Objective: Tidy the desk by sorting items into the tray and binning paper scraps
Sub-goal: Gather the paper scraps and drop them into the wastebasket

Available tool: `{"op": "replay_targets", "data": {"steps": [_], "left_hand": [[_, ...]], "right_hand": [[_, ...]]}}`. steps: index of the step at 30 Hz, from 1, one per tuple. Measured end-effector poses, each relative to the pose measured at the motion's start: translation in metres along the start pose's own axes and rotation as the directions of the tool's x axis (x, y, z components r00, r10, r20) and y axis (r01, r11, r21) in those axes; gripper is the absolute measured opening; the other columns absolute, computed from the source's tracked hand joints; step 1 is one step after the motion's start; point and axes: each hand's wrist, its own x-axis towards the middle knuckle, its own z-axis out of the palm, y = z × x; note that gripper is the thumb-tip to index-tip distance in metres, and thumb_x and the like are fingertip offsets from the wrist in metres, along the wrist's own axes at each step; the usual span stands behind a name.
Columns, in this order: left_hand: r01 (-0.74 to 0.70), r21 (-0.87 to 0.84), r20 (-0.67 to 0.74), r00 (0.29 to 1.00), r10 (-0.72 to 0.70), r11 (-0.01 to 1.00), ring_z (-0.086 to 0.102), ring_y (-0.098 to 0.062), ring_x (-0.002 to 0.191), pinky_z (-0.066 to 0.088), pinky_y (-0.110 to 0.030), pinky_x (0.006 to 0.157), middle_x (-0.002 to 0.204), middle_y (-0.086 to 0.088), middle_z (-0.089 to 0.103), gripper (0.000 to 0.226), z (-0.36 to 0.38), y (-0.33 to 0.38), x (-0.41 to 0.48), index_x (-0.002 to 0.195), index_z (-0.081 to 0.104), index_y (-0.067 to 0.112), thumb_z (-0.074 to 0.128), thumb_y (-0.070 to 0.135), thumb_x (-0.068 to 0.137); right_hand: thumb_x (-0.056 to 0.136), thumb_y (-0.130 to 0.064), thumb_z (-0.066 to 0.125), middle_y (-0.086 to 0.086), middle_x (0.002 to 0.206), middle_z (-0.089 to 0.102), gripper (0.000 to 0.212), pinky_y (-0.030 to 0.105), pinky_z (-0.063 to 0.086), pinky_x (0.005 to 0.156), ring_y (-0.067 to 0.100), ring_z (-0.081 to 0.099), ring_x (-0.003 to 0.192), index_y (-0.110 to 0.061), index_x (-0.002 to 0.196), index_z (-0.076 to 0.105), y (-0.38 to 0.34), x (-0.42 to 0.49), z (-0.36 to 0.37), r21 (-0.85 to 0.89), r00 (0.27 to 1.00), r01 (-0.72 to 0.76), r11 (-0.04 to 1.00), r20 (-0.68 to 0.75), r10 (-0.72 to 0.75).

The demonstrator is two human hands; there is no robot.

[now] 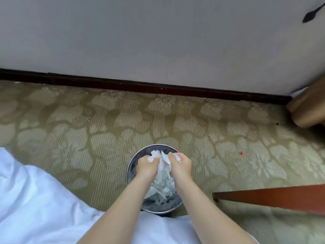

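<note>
1. Head view looks straight down. Closest to the camera is a white cloth (35,199) at the bottom left. Two bare arms reach out past it.
2. The left hand (146,165) and the right hand (181,166) are side by side. The fingers of both hands are curled tight. Together they hold a bunch of white paper scraps (164,160) between them.
3. A round bin (130,166) with a shiny rim stands on the floor right under the hands. More white paper (162,188) lies inside it.
4. The step in hand looks like binning the paper scraps. The bunch is over the mouth of the bin but has not been let go yet.
5. The next move calls for both hands to open so the scraps drop in. Paper is light, so some bits may stick to the fingers or float past the rim. Keeping the hands low over the bin would help.
6. The desk top and the tray are not in view, so how much sorting is left cannot be told.
7. The floor is a green-brown carpet (88,124) with a leafy pattern. A tiny red bit (241,153) lies on it to the right of the bin, well apart from it. A red-brown wooden edge (272,196) comes in from the right side.
8. Farther off, a dark skirting board (140,85) runs along the foot of a pale wall (140,32).
9. A dark mark (308,16) shows near the top right of the wall. A blurry brown thing (309,108) sits at the right edge, and what it is cannot be told.
</note>
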Motion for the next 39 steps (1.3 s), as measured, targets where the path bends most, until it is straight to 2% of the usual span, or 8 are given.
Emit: {"op": "replay_targets", "data": {"steps": [4,8,14,18,22,27,30,39], "left_hand": [[0.033,0.029,-0.035,0.999,-0.032,0.999,0.039,-0.019,0.053,0.030,-0.024,0.052,0.066,-0.005,0.050,0.020,0.002,-0.011,0.017,0.071,0.049,0.010,0.047,0.015,0.090],[0.060,0.098,-0.003,0.998,-0.060,0.993,0.047,-0.023,0.082,0.035,-0.027,0.072,0.097,-0.009,0.054,0.029,0.003,-0.018,0.017,0.117,0.051,0.003,0.051,0.019,0.094],[0.073,0.092,0.086,0.993,-0.081,0.993,0.044,-0.023,0.108,0.030,-0.027,0.083,0.130,-0.012,0.047,0.048,0.006,-0.010,0.011,0.138,0.038,0.007,0.050,0.026,0.096],[-0.014,0.132,0.150,0.989,-0.006,0.991,0.053,-0.019,0.108,0.037,-0.031,0.085,0.127,-0.004,0.057,0.026,0.010,0.003,0.003,0.117,0.055,0.013,0.046,0.027,0.097],[-0.204,0.107,0.264,0.950,0.170,0.973,0.062,-0.012,0.093,0.045,-0.030,0.081,0.112,-0.002,0.066,0.023,0.023,0.035,-0.020,0.111,0.060,0.014,0.047,0.027,0.097],[-0.490,0.215,0.393,0.835,0.384,0.845,0.062,-0.012,0.088,0.043,-0.019,0.068,0.095,0.002,0.064,0.013,0.030,0.060,-0.077,0.098,0.059,0.016,0.047,0.018,0.096],[-0.601,0.302,0.501,0.761,0.413,0.740,0.064,-0.023,0.096,0.050,-0.032,0.082,0.093,-0.003,0.067,0.013,0.032,0.058,-0.119,0.086,0.058,0.023,0.050,0.018,0.094],[-0.875,0.442,0.787,0.484,0.383,0.196,0.059,-0.010,0.097,0.046,-0.026,0.090,0.102,0.008,0.063,0.020,0.036,0.104,-0.267,0.107,0.060,0.022,0.050,0.035,0.095]], "right_hand": [[0.091,-0.019,0.053,0.001,0.061,0.046,0.013,0.027,0.035,0.058,0.017,0.039,0.055,-0.015,0.081,0.060,0.024,0.017,0.004,-0.046,0.997,-0.075,0.996,-0.015,0.074],[0.095,-0.020,0.044,0.001,0.069,0.052,0.020,0.027,0.036,0.060,0.016,0.045,0.062,-0.010,0.096,0.061,0.040,0.021,0.008,-0.081,0.984,-0.170,0.982,0.032,0.173],[0.100,-0.022,0.035,0.006,0.119,0.055,0.033,0.035,0.041,0.094,0.025,0.053,0.113,-0.019,0.127,0.054,0.022,0.016,-0.014,-0.139,0.948,-0.241,0.961,0.177,0.263],[0.099,-0.019,0.039,0.008,0.124,0.058,0.029,0.035,0.043,0.091,0.023,0.056,0.108,-0.014,0.118,0.060,0.016,0.009,-0.041,-0.158,0.959,-0.185,0.970,0.186,0.214],[0.098,-0.016,0.042,0.007,0.099,0.061,0.023,0.024,0.046,0.070,0.008,0.056,0.073,-0.011,0.105,0.063,0.008,-0.012,-0.084,-0.228,0.966,-0.065,0.972,0.232,0.119],[0.097,-0.017,0.043,-0.001,0.091,0.060,0.018,0.020,0.042,0.063,0.004,0.057,0.071,-0.015,0.100,0.060,-0.020,-0.049,-0.152,-0.363,0.961,0.101,0.926,0.277,0.004],[0.096,-0.018,0.044,-0.003,0.088,0.061,0.017,0.025,0.045,0.071,0.007,0.058,0.075,-0.016,0.103,0.060,-0.041,-0.081,-0.190,-0.421,0.955,0.173,0.891,0.294,-0.046],[0.093,-0.027,0.049,-0.003,0.093,0.064,0.021,0.028,0.046,0.083,0.014,0.059,0.092,-0.021,0.106,0.064,-0.105,-0.211,-0.281,-0.680,0.916,0.399,0.615,0.315,-0.246]]}}
